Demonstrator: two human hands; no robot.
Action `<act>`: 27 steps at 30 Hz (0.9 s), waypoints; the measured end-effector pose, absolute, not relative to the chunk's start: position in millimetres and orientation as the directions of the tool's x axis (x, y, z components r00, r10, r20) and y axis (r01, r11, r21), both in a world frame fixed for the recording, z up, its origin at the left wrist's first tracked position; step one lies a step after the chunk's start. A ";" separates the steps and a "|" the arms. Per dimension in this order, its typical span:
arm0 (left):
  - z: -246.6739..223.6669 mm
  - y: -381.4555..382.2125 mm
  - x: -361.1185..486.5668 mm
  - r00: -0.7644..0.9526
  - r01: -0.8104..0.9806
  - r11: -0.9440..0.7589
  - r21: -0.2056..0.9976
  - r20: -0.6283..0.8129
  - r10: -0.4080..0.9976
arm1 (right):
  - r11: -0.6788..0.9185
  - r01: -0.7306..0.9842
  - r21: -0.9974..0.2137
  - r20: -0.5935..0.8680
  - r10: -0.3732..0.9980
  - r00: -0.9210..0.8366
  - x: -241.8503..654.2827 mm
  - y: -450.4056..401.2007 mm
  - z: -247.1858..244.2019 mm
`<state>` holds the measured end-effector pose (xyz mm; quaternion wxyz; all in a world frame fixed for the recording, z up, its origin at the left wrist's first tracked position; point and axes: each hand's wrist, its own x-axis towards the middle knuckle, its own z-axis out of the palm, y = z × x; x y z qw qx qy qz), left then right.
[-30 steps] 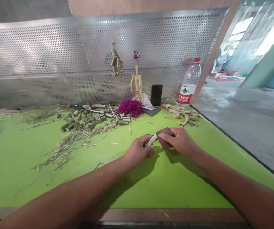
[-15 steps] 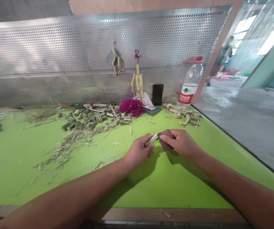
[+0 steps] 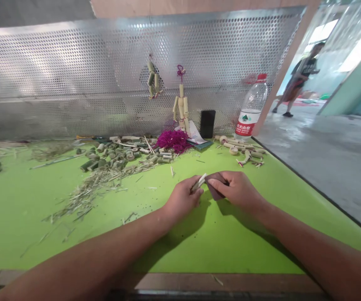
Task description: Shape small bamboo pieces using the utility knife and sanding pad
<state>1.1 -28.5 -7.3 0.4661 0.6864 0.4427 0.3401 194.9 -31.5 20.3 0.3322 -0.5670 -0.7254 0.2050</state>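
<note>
My left hand (image 3: 183, 198) pinches a thin pale bamboo stick (image 3: 198, 182) between thumb and fingers, just above the green mat (image 3: 130, 246). My right hand (image 3: 236, 190) holds a folded piece of dark brown sandpaper (image 3: 215, 185) with its fingers on top. The sandpaper touches the stick's far end, and that end is hidden. Both hands are close together, in the middle of the mat.
Cut bamboo pieces and shavings (image 3: 117, 165) lie left of my hands. Behind stand a bamboo figure (image 3: 180, 106), magenta yarn (image 3: 173, 141), a black phone (image 3: 207, 124), and a water bottle (image 3: 251, 110) against a perforated metal panel (image 3: 73, 75). A person (image 3: 298, 79) walks beyond.
The person on the far floor has moved into full view from behind the post. The stick and sandpaper have shifted slightly between my hands, which stay close together.
</note>
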 end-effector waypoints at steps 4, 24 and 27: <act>-8.1 -28.3 1.7 0.376 0.303 -0.195 0.933 0.072 0.924 | 0.297 0.705 -0.644 0.244 0.953 -0.179 195.0 -30.4 18.9; -14.3 -26.4 0.6 0.378 0.203 -0.202 0.958 0.114 0.919 | 0.235 0.659 -0.714 0.170 0.972 -0.162 193.4 -34.2 25.2; -9.8 -25.6 0.5 0.344 0.222 -0.117 0.968 0.034 0.938 | 0.204 0.667 -0.716 0.245 0.969 -0.033 206.2 -24.4 28.9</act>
